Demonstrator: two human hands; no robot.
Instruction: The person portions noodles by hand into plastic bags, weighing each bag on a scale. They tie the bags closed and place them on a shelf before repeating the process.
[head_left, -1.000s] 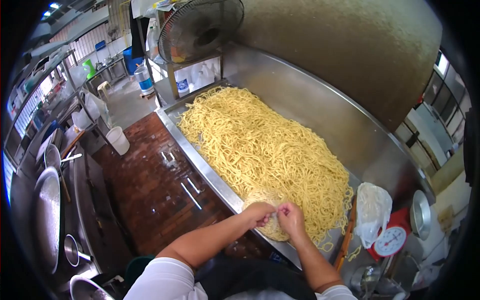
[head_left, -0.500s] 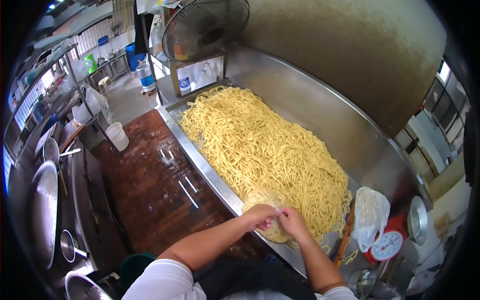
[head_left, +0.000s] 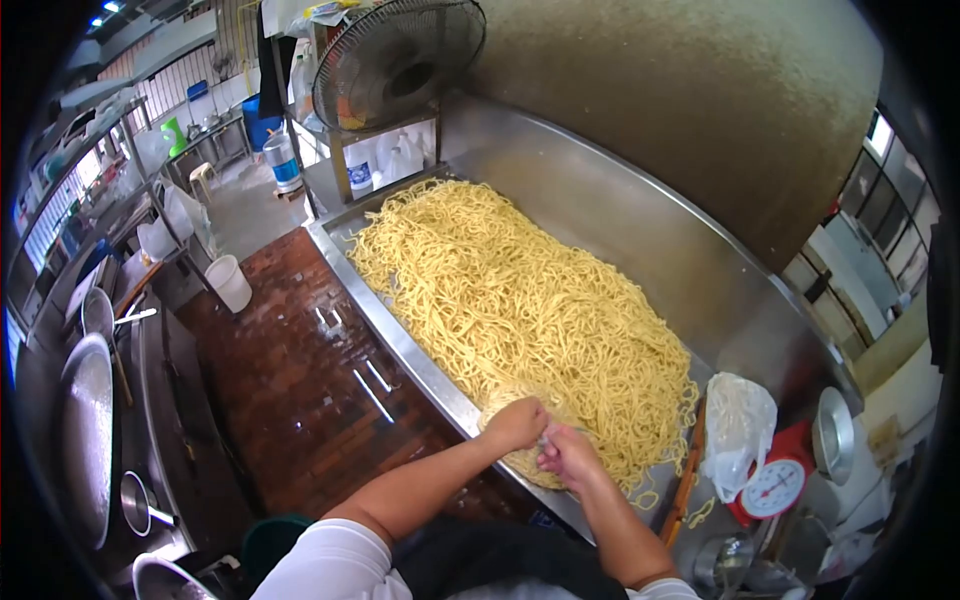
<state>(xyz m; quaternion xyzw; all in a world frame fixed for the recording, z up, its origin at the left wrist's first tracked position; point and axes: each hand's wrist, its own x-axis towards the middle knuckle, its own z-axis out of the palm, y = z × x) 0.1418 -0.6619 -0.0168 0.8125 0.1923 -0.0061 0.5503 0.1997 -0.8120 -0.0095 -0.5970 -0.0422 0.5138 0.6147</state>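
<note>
A clear plastic bag (head_left: pixel 528 468) filled with noodles rests at the near edge of a large steel tray (head_left: pixel 388 338). My left hand (head_left: pixel 518 422) is closed in a fist at the gathered top of this bag. Right beside it, my right hand (head_left: pixel 572 457) is also closed, its curled fingers gripping the bag's twisted neck. The two hands touch or nearly touch, and they hide most of the neck. Beyond them, a broad heap of loose yellow noodles (head_left: pixel 540 310) covers much of the tray.
To the right are a wooden stick (head_left: pixel 688 475), a white plastic bag (head_left: pixel 738 425), a red dial scale (head_left: pixel 772 487) and a metal bowl (head_left: pixel 833 433). A fan (head_left: pixel 400 65) stands behind the tray's far end. On the left are a white bucket (head_left: pixel 229 284) and a large wok (head_left: pixel 88 440).
My hands have turned around each other at the bag's neck: the left has rolled over with its back up, the right has dropped slightly with its fingers curled. The view has shifted slightly.
</note>
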